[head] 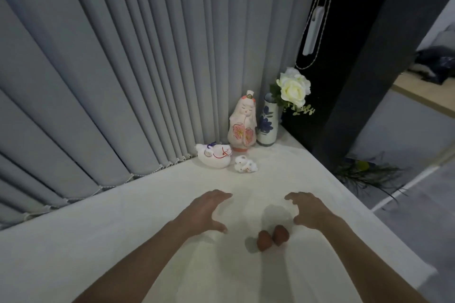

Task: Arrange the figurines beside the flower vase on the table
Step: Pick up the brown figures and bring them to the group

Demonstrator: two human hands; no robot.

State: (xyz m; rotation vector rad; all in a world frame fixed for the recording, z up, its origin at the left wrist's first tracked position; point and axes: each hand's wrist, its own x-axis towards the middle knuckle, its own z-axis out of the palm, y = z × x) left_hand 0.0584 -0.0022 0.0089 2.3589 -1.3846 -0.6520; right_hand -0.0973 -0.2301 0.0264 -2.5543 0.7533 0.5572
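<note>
A white vase with blue flowers painted on it (267, 123) stands in the table's far corner and holds white roses (293, 87). Touching its left side stands a tall pink-and-white doll figurine (241, 128). In front of the doll lie a white animal figurine with red cord (214, 156) and a small white cat figurine (245, 164). Two small brown figurines (272, 237) sit on the white table (123, 241) between my hands. My left hand (206, 211) and my right hand (306, 209) hover above the table with fingers spread, holding nothing.
Grey vertical blinds (123, 69) run along the table's back edge. A dark pillar (349, 81) with hanging cords stands right of the vase. The table's right edge drops to the floor, where green leaves (364, 170) lie.
</note>
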